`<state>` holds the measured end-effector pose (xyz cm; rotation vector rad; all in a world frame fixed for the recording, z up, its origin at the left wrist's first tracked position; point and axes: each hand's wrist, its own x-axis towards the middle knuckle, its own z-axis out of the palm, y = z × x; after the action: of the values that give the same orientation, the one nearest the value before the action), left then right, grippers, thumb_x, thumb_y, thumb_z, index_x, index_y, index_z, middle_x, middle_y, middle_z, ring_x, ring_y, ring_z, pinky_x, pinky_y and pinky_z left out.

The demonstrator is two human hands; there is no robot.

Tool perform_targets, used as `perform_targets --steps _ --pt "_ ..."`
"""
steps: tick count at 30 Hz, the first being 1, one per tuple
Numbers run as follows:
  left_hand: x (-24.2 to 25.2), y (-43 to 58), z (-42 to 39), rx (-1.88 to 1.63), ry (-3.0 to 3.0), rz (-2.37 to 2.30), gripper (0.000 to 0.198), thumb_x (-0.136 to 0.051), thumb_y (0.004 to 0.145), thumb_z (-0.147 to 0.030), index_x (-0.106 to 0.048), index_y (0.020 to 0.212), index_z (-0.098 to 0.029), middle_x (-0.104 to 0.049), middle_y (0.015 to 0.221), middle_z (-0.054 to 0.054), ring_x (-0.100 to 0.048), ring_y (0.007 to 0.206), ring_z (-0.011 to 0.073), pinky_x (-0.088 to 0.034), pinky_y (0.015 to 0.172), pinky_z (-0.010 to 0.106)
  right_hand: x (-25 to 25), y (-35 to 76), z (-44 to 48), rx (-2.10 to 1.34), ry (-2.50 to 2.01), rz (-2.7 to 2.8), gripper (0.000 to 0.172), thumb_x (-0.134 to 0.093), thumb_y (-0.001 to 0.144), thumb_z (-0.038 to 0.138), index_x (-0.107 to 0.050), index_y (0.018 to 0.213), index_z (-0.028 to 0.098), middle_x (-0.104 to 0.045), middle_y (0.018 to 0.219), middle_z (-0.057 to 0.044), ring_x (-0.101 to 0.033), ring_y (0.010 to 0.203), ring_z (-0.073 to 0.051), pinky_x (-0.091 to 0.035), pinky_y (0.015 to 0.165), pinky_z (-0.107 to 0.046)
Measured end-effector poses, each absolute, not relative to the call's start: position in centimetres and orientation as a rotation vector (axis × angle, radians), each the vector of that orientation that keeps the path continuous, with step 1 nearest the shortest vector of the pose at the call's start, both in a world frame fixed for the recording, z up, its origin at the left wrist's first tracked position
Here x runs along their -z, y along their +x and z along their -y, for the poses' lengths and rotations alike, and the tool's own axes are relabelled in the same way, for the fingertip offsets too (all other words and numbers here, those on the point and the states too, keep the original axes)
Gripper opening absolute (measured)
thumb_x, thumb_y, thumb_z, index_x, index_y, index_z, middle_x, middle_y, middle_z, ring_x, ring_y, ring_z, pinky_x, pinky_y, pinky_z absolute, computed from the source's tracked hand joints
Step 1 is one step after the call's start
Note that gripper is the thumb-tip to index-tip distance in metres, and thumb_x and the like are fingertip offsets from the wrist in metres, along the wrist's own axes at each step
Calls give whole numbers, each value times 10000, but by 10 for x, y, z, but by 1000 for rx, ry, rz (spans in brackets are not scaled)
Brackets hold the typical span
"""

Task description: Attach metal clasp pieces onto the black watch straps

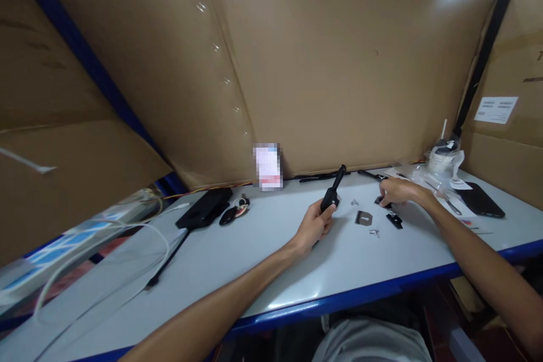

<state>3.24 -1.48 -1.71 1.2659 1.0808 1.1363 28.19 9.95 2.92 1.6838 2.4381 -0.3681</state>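
My left hand is closed around a slim black tool or handle with a rounded end, holding it tilted upward above the table. To the right, my right hand reaches down to the tabletop, its fingers pinched at a small dark piece that they partly cover. Between my hands lie a dark grey metal plate with a slot and small silver wing-shaped pieces. A black clip-like part rests just below my right hand. Behind its fingers is a black strap-like piece.
A phone with a blurred screen leans on the cardboard wall. Left are a black power bank, keys, cables and a power strip. Right are a dark phone, plastic bags and a white cup. The table edge is blue.
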Motion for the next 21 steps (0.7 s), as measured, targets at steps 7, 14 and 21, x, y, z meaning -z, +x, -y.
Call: perform_targets --steps 7,14,21 --pt "15 33 16 -1134 1255 -1077 353 -666 802 -466 -413 830 -221 -292 552 -112 -229 393 38 -112 374 188 -14 271 -111 753 1780 -2618 209 -746 713 143 -728 921 130 -695 730 -24 -581 476 -104 -444 431 -201" --pt "12 33 19 -1124 1233 -1087 344 -672 808 -447 -418 810 -215 -273 556 -111 -228 394 32 -113 382 182 -6 287 -136 882 2097 -2649 124 -651 794 76 -735 880 106 -674 602 -21 -616 489 -117 -468 455 -176" --pt "12 33 19 -1116 1227 -1082 343 -677 804 -449 -427 813 -213 -257 555 -114 -217 394 31 -107 383 179 -9 289 -131 268 2056 -2659 200 -605 802 59 -779 884 115 -761 777 -87 -706 658 -161 -475 583 -188"
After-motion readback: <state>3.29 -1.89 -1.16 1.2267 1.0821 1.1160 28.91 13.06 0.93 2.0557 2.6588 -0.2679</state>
